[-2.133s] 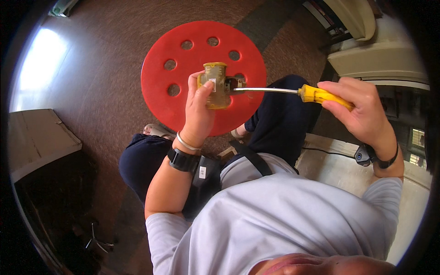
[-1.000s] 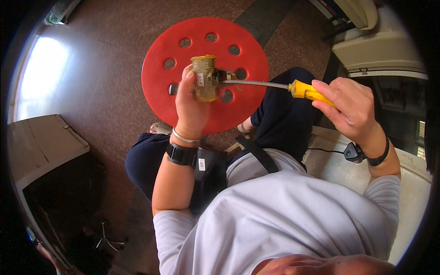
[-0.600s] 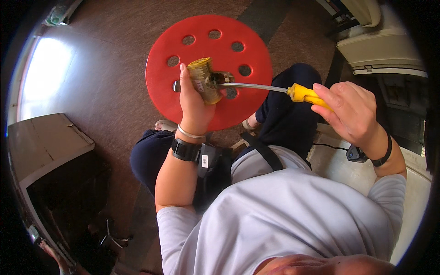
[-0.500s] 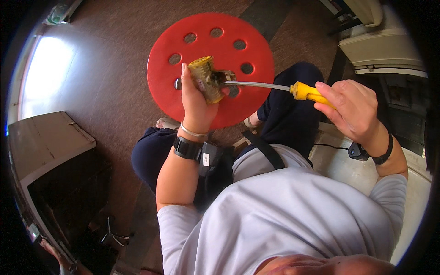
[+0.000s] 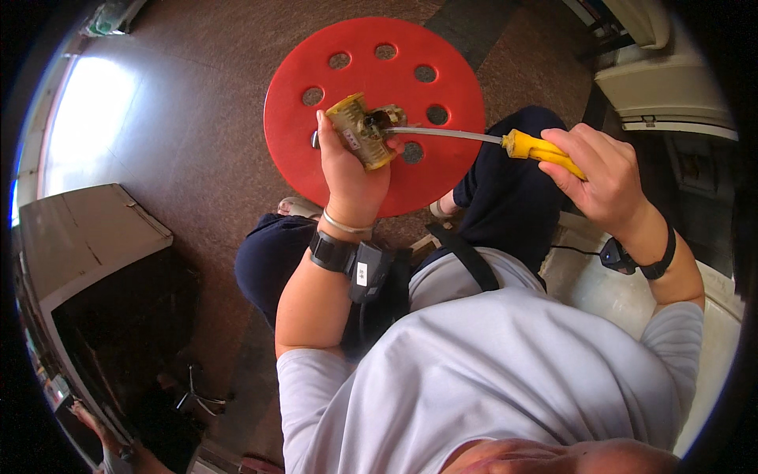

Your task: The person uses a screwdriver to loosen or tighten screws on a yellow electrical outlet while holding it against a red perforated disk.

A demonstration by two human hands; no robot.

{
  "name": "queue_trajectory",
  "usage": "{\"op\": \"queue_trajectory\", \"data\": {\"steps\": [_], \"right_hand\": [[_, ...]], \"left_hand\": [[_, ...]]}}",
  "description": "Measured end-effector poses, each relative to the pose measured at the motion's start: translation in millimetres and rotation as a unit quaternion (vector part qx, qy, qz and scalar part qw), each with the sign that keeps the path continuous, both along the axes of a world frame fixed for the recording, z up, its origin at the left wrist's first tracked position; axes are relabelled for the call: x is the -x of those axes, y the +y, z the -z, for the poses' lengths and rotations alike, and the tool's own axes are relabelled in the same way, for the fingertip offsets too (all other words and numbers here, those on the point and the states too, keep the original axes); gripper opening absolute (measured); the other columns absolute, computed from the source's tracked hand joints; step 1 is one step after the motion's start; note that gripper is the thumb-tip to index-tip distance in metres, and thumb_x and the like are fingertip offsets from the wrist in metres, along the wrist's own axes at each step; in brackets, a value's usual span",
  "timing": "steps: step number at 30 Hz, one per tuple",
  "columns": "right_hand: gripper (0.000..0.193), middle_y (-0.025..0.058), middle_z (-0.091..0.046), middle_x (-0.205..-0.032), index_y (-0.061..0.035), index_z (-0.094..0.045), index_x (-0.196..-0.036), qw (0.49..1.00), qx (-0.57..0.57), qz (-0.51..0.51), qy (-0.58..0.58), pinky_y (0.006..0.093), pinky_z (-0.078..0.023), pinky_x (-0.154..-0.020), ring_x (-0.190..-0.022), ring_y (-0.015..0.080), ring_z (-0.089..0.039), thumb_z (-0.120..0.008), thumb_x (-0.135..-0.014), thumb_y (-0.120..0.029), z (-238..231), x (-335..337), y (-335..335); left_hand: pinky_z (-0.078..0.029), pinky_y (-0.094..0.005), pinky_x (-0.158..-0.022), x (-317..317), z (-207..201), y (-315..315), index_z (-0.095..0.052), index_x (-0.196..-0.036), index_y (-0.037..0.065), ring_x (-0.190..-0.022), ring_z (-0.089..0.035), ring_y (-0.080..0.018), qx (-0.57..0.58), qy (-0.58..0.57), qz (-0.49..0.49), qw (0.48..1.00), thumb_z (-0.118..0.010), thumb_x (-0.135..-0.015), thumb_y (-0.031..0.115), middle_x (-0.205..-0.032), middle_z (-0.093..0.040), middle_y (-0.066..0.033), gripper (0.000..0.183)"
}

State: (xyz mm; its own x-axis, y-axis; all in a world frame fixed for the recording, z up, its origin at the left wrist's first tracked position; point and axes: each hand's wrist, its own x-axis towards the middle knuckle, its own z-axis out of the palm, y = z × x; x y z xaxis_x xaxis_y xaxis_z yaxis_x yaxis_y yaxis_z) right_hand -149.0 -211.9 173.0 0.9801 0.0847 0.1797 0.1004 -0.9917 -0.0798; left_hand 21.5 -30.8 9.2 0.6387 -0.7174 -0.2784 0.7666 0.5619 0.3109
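Above the red round stool (image 5: 375, 79), a small yellowish part (image 5: 362, 141) with a dark metal end is gripped in the left hand (image 5: 347, 170), fingers wrapped around it. A screwdriver (image 5: 505, 143) with a yellow handle is clenched in the right hand (image 5: 604, 178), its metal shaft laid level and its tip set into the part's metal end. A black band is worn on each wrist. A cardboard box (image 5: 79, 237) is seen on the brown floor at the left.

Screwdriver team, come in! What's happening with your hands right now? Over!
Left hand grips small yellowish part. Right hand holds yellow-handled screwdriver, tip in the part. Red stool below, nothing blocking.
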Motion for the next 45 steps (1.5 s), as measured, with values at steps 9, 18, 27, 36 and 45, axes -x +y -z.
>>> {"op": "queue_trajectory", "data": {"steps": [9,18,27,36,45], "right_hand": [[0.023,0.0143,-0.061,-0.074,0.0002,-0.06,-0.087,0.995,-0.076,0.032,0.05,0.032,-0.048,-0.054,-0.062,0.0279,-0.061,-0.07,-0.076,-0.018,2,-7,-7],[0.025,0.0137,-0.062,-0.075,-0.0008,-0.062,-0.086,0.975,-0.161,-0.058,0.14,0.0311,-0.047,-0.055,-0.063,0.027,-0.06,-0.071,-0.076,-0.022,21,-13,-16],[0.027,-0.0041,-0.049,-0.064,-0.0019,-0.06,-0.089,0.841,-0.454,0.234,0.178,0.019,-0.036,-0.051,-0.058,0.0031,-0.044,-0.06,-0.088,-0.029,19,-15,-21],[0.027,-0.0041,-0.048,-0.064,-0.0034,-0.058,-0.092,0.796,-0.536,0.237,0.154,0.016,-0.033,-0.046,-0.052,0.0016,-0.041,-0.052,-0.092,-0.03,54,-22,7],[0.034,-0.0027,-0.051,-0.067,-0.002,-0.057,-0.099,0.753,-0.596,0.255,0.114,0.0147,-0.031,-0.045,-0.051,0.0017,-0.042,-0.046,-0.095,-0.034,73,-20,11]], "left_hand": [[-0.044,-0.034,-0.062,2,-1,1,-0.05,-0.108,0.009,-0.071,-0.054,-0.0243,-0.016,0.015,-0.015,1.0,-0.029,-0.094,0.05,-0.096,-0.059,-0.0136,0.048],[-0.046,-0.0327,-0.064,13,-6,4,-0.051,-0.108,0.01,-0.068,-0.054,-0.0208,-0.029,0.025,0.165,0.986,-0.038,-0.09,0.055,-0.092,-0.059,-0.0124,0.051],[-0.045,-0.0294,-0.059,-3,-15,9,-0.054,-0.097,0.009,-0.068,-0.053,-0.0182,0.035,0.093,-0.012,0.995,-0.038,-0.091,0.053,-0.083,-0.057,-0.0082,0.047],[-0.047,-0.0363,-0.069,0,-11,8,-0.053,-0.106,0.008,-0.08,-0.057,-0.0249,0.057,0.071,0.01,0.996,-0.034,-0.091,0.056,-0.093,-0.06,-0.0123,0.054],[-0.052,-0.042,-0.072,7,-10,-3,-0.049,-0.114,0.004,-0.093,-0.06,-0.0305,0.039,-0.03,0.017,0.999,-0.029,-0.093,0.056,-0.106,-0.059,-0.0166,0.059]]}}
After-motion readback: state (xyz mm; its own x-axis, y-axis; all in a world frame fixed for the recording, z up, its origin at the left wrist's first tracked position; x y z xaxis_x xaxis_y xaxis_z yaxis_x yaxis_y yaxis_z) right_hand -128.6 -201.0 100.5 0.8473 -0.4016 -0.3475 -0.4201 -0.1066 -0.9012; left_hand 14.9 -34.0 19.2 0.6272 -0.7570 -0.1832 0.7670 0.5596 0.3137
